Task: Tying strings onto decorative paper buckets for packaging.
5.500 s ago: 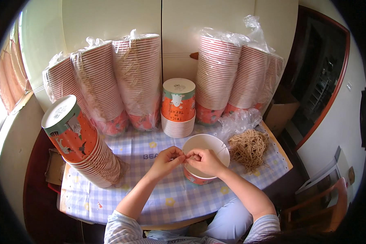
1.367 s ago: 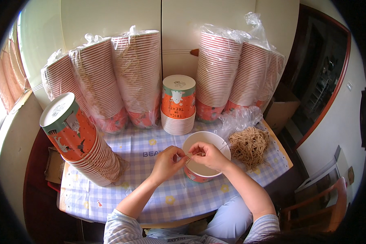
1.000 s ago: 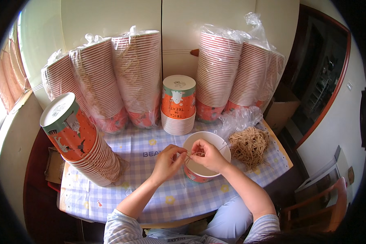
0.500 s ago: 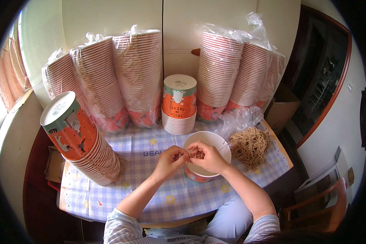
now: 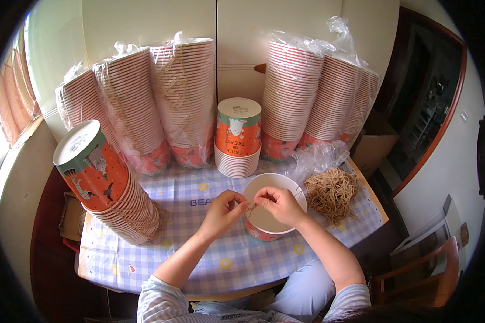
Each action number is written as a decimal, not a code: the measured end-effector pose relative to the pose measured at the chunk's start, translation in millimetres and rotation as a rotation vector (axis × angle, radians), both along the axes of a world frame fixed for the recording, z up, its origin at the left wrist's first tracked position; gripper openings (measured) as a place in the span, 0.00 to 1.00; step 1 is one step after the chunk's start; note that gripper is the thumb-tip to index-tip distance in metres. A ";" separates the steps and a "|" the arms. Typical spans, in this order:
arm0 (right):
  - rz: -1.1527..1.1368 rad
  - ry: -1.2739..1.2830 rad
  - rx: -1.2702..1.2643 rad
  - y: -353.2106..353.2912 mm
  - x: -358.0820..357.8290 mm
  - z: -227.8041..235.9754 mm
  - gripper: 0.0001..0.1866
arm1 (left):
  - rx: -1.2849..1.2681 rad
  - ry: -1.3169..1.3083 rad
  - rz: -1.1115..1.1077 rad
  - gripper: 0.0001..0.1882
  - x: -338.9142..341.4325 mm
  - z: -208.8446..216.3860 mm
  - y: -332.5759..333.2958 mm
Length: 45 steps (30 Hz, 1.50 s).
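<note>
My left hand and my right hand meet over the left rim of an open paper bucket with a white inside. Each hand is closed, thumb against fingers, on a thin piece of brown cord. A small loop or knot of it shows between the fingertips; its exact form is too small to make out. A thin strand also crosses the bucket's right rim. Beside the bucket, on the right, lies a tangled heap of brown cords.
Tall plastic-wrapped stacks of paper buckets line the back left, with more wrapped stacks at the back right. A short upside-down stack stands between them. At left, another stack leans with cords around it. Crumpled clear plastic lies behind the heap.
My right fingers have tightened and drawn slightly away from the left ones. The cord between them now looks thinner and less bunched. My left hand has barely moved.
</note>
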State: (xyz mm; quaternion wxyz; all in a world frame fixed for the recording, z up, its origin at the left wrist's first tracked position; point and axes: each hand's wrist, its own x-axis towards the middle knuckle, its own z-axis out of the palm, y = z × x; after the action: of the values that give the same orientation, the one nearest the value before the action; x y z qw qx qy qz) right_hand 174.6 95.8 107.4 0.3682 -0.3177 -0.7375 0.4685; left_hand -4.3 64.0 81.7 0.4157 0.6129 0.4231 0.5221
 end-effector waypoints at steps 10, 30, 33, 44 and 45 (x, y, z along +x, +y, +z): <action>-0.050 -0.010 0.045 4.8 1.7 -4.4 0.06 | 0.218 0.464 0.024 0.08 -3.5 0.2 -1.6; -0.012 -0.110 0.023 8.3 -0.4 -15.2 0.04 | -0.365 -0.542 -0.156 0.02 -21.9 6.5 10.7; -0.022 -0.124 0.027 6.5 -0.6 -13.0 0.04 | -0.392 -0.549 -0.112 0.02 -24.8 3.0 15.2; -0.066 -0.089 0.045 6.8 -0.7 -14.9 0.04 | 0.183 0.364 0.305 0.06 -20.5 -12.6 24.0; -0.074 -0.088 0.040 7.1 -0.1 -15.0 0.04 | 0.182 0.365 0.302 0.06 -16.9 -3.8 17.1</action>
State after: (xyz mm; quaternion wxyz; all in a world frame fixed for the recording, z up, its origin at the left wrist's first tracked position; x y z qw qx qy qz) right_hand 174.5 102.9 92.3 0.3587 -0.3577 -0.7501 0.4252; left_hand -21.2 81.1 78.0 0.1930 0.6618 0.5290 0.4950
